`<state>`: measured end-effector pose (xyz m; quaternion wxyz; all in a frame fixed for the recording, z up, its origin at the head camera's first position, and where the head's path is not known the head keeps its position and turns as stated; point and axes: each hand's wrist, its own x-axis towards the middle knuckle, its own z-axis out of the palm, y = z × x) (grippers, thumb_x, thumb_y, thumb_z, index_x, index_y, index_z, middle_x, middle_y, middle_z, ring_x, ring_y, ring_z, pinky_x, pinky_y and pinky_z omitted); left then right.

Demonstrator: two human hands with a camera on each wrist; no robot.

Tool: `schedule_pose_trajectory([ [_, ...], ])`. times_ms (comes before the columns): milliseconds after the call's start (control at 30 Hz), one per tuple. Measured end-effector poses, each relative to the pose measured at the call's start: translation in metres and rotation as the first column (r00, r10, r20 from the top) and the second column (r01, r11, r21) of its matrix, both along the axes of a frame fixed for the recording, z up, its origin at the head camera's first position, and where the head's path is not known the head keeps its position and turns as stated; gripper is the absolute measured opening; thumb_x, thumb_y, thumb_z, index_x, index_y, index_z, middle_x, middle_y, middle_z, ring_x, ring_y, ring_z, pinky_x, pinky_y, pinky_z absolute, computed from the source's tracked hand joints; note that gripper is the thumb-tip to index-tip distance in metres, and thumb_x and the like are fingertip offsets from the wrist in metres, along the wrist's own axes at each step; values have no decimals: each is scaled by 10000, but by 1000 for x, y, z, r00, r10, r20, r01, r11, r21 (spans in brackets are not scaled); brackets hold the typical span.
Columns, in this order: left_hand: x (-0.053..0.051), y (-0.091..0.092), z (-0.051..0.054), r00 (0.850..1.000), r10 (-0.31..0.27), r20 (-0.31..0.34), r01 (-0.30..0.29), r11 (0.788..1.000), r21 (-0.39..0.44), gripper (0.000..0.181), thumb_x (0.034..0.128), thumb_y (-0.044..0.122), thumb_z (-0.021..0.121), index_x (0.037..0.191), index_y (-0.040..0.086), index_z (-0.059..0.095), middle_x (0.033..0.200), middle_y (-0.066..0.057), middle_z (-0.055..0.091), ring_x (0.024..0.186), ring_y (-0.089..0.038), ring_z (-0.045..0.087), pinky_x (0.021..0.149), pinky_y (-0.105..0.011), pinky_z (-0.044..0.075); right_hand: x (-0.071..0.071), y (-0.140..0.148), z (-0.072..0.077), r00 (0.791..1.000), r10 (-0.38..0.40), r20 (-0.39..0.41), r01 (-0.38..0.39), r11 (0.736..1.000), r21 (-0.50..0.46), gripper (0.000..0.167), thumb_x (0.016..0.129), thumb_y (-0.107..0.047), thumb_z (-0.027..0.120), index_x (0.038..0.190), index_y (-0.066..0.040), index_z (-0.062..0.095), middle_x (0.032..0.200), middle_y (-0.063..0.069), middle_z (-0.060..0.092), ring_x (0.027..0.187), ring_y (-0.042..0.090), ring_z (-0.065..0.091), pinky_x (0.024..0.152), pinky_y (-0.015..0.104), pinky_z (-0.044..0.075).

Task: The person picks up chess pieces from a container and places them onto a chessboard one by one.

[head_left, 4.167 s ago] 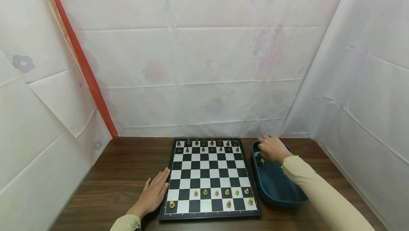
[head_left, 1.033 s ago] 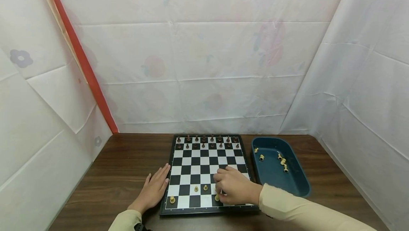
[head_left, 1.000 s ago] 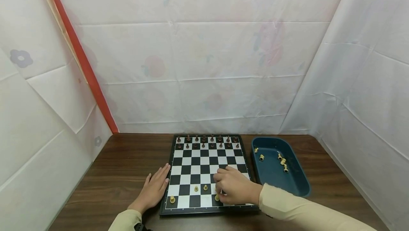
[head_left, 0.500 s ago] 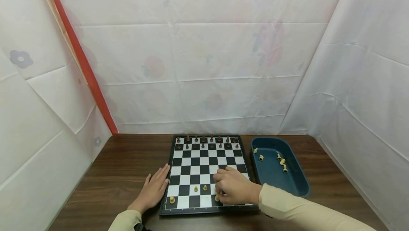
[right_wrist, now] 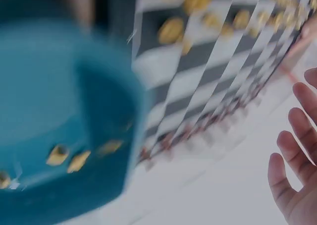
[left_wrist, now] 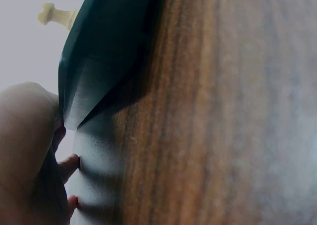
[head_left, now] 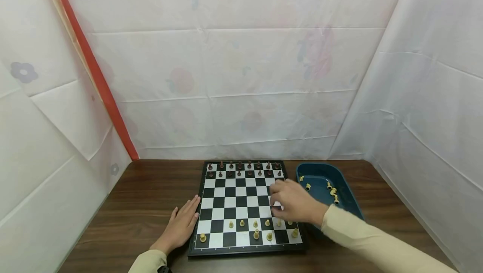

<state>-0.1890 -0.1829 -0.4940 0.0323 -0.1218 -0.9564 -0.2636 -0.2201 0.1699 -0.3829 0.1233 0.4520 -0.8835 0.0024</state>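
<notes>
A chessboard [head_left: 229,202] is laid on a brown wood-grain table [head_left: 162,180]. Its left edge is touched by the fingertips of the left hand [head_left: 179,227], whose fingers are extended and gripping nothing. The right hand [head_left: 292,199] is held above the board's right part, its fingers loosely bent and parted, nothing clamped between them. Six yellow pawns [head_left: 242,223] are lined up on the second row from the near edge; behind them, that edge's row is partly filled, with a yellow rook [head_left: 203,237] in the left corner. Two rows of dark red chess pieces [head_left: 220,174] are set along the far side. In the blue-green tray [head_left: 318,193], just right of the board, several pale yellow pieces [head_left: 308,187] are scattered.
</notes>
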Motion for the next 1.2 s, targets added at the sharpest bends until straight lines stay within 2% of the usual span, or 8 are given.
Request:
schedule_pose_trajectory([
  [200,-1,-3,0,1000,2,-7,-2,1000,-1,488,1023,172,420,1482,38,324,1526,-136,302,1379,-392,268,1051,-676,96,-34,42,15,989,-118,-86,114,992,-52,44,744,-215,742,714,-203,713,756,-105,505,694,90,448,587,269,367],
  [400,-1,-3,1,1000,7,10,-7,1000,2,489,1022,179,422,1483,45,326,1531,-130,293,1385,-388,258,1056,-673,81,-57,78,18,972,-221,-75,218,975,-51,58,769,-168,754,729,-174,712,754,-59,499,665,120,450,597,339,408],
  [700,0,-1,4,1000,9,12,-9,1000,7,483,1022,174,423,1479,44,335,1527,-131,301,1381,-391,265,1056,-673,86,-84,105,-6,974,-220,-62,222,975,26,65,716,-94,779,750,-128,735,733,-33,513,648,165,486,593,369,458],
  [833,1,-2,3,1000,9,12,-9,1000,13,482,1022,174,424,1480,49,336,1526,-127,304,1381,-390,266,1057,-671,86,-93,105,-18,972,-229,-42,231,971,59,98,711,-82,800,778,-119,739,764,-10,558,683,194,530,621,397,480],
  [1067,0,-2,2,1000,8,8,-8,1000,18,484,1024,184,427,1482,59,335,1526,-120,308,1378,-388,275,1054,-672,94,-105,95,-34,967,-257,5,253,958,135,140,691,-126,831,791,-151,735,772,-30,578,748,207,559,592,360,460],
  [1200,0,-2,2,1000,7,-2,-7,1000,20,481,1023,180,431,1479,58,342,1523,-119,315,1376,-386,281,1053,-673,99,-111,93,-44,959,-283,3,279,948,156,138,694,-102,812,782,-161,725,773,-32,604,761,201,573,604,360,475],
])
